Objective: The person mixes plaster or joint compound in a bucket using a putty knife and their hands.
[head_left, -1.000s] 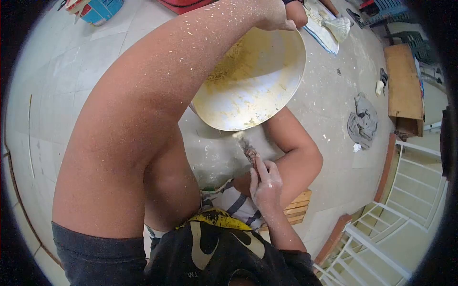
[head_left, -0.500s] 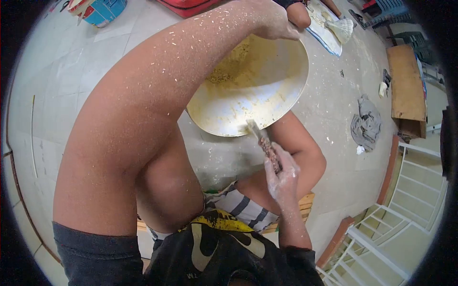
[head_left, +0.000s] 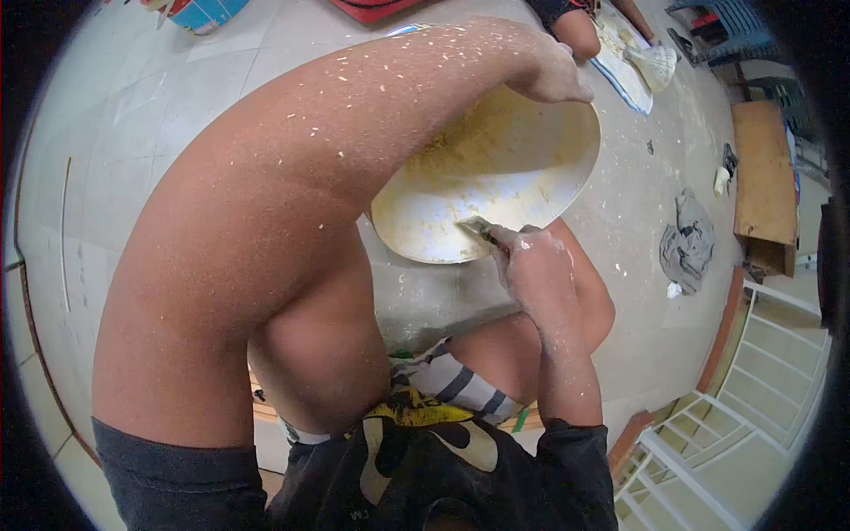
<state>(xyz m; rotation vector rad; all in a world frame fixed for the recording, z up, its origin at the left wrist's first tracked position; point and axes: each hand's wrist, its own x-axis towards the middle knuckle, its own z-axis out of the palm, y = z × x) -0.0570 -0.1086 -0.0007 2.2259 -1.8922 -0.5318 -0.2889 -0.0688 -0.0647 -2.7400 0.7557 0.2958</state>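
A wide, pale basin [head_left: 425, 212] smeared with yellowish residue tilts toward me above my knees. My left hand [head_left: 562, 71], dusted white, grips its far right rim. In my right hand [head_left: 531, 257] is a scraper [head_left: 474, 225], its blade against the basin's inner wall near the front edge; the hand covers most of its handle. Pale flecks dot my left arm, which crosses over the basin and hides part of its inside.
Another person's bent knee [head_left: 577, 34] is at the top, beside a cloth [head_left: 624, 75]. A grey rag [head_left: 688, 243] lies right, near a wooden box [head_left: 763, 173] and white railings [head_left: 770, 363]. A blue bucket [head_left: 205, 12] and red case [head_left: 376, 7] stand at the top.
My right hand has moved up toward the basin and turned, now covering the scraper's handle. The blade sits farther inside the basin. The whole view has shifted slightly.
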